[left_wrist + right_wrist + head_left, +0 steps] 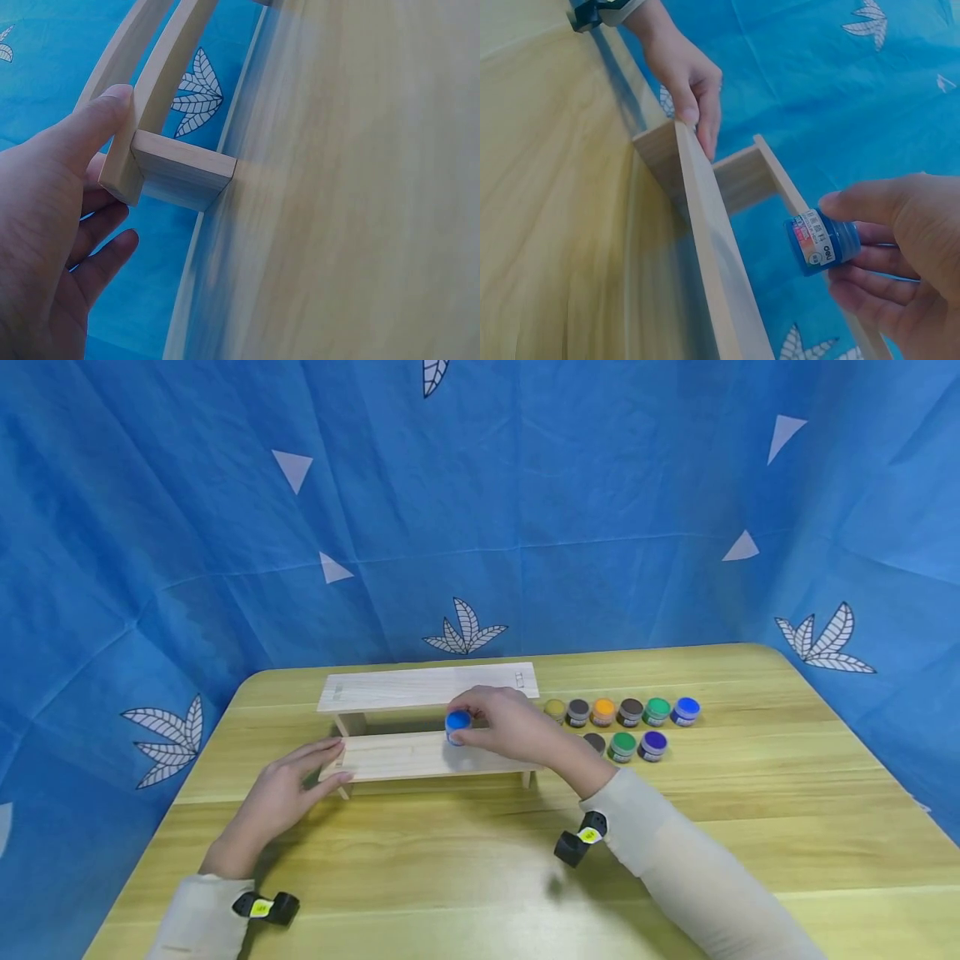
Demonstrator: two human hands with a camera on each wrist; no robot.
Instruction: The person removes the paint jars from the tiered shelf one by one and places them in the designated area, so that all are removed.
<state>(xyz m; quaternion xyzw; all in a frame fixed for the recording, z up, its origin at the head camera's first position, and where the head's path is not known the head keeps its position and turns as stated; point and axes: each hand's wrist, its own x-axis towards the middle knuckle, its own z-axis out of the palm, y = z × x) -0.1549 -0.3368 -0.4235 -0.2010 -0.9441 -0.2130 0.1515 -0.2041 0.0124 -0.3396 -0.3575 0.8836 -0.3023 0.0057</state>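
Observation:
A small two-tier wooden rack stands on the table, its lower shelf (405, 758) in front of the raised upper shelf (427, 687). With thumb and fingers my left hand (288, 789) grips the left end of the lower shelf. In the left wrist view the thumb (112, 105) lies along the board's edge. Over the lower shelf, right of its middle, my right hand (513, 722) pinches a blue paint jar (457, 723). The right wrist view shows that jar (821, 241) with a printed label, held between thumb and fingers above the board.
Right of the rack sit two rows of small paint jars. The back row includes orange (603, 711) and blue (686, 711) ones; green (622, 747) and purple (652, 745) ones are in front. A blue patterned curtain (480, 510) hangs behind the wooden table (420, 877).

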